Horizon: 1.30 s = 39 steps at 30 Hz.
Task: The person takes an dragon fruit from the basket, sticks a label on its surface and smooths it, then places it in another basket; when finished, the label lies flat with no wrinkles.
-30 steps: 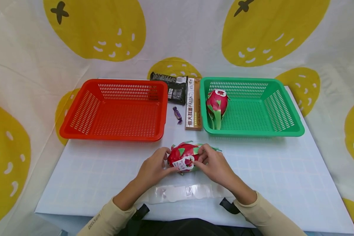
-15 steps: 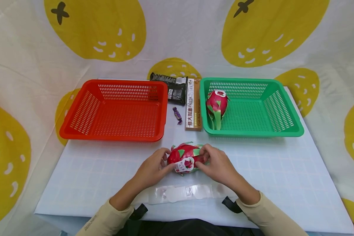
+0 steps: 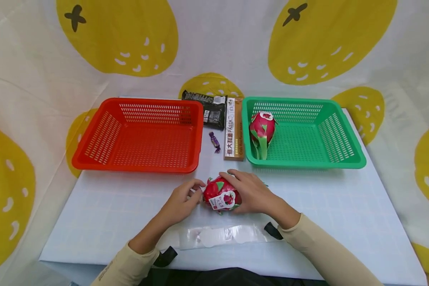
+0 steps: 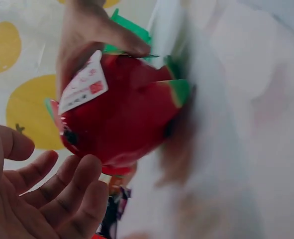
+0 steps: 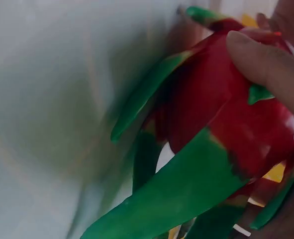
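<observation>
A red dragon fruit (image 3: pixel 214 188) with green scales lies at the table's front middle, a white label stuck on its near side. My right hand (image 3: pixel 253 193) grips its right part, fingers over the far side and thumb along the near side. In the right wrist view, that thumb (image 5: pixel 266 64) presses on the red skin among long green scales. My left hand (image 3: pixel 180 201) is at the fruit's left end, its fingers loosely bent and holding nothing. From the left wrist, the fingertips (image 4: pixel 89 167) show close beside the fruit's red end.
A red basket (image 3: pixel 136 169) stands at the back left and a green basket (image 3: pixel 307 165) at the back right, a second dragon fruit (image 3: pixel 262 129) inside it. Between them lie a pasta box (image 3: pixel 234 129), a black packet (image 3: pixel 214 115) and a purple-wrapped candy (image 3: pixel 214 142). A clear plastic strip (image 3: pixel 218 236) lies in front.
My right hand has shifted from pinching near the label to a wider grip around the fruit's right part. The left thumb has come away from the label, and the left hand has drawn slightly left.
</observation>
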### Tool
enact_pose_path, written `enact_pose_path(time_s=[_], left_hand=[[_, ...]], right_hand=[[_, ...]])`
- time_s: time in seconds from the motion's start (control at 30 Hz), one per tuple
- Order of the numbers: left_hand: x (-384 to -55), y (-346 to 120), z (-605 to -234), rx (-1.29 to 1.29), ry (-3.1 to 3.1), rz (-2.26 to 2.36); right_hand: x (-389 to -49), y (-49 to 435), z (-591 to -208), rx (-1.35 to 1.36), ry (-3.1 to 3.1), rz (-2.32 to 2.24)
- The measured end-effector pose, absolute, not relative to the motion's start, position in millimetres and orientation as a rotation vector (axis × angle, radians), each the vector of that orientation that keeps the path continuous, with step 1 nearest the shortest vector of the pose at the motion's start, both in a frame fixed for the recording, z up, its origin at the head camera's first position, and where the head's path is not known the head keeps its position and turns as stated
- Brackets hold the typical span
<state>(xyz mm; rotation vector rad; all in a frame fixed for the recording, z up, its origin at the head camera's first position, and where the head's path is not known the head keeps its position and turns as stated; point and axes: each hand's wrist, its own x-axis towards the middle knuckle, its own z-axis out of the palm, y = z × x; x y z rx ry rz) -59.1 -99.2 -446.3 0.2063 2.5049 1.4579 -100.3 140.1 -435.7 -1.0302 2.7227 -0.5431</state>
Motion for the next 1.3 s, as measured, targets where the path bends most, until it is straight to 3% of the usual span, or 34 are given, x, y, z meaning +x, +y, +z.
enact_pose_path(time_s=[0.33,0.5,0.7,0.83,0.97,1.13,1.3], left_hand=[[-100.1,-64.3,-403.7,0.265,2.39,1.703],[-134.6,-29.5,-402.6,0.181,2.247,1.731],[-162.4,8.5,-428.0,-0.112,1.901,1.821],[-163.8,19.7,-441.1,-0.188,1.697,1.978],[-163.8,22.7,-444.8,-0.207,1.568,2.085],[-165.7,26.1,-444.8,-0.197,1.524,2.12],[-166.9,27.7,-445.3,-0.198,1.516,2.12]], right_hand=[[-84.2,166.1,-421.6,-1.074,2.821,-0.441],[-67.9,201.8,-384.8,-1.024,2.891,-0.523],[-65.9,242.9,-324.0,-0.723,2.927,-0.829],[-91.3,261.3,-289.6,-0.347,2.899,-1.061],[-138.4,277.8,-274.0,0.077,2.811,-1.182],[-194.5,295.2,-281.2,0.371,2.741,-1.208],[-232.3,303.8,-307.7,0.497,2.646,-1.097]])
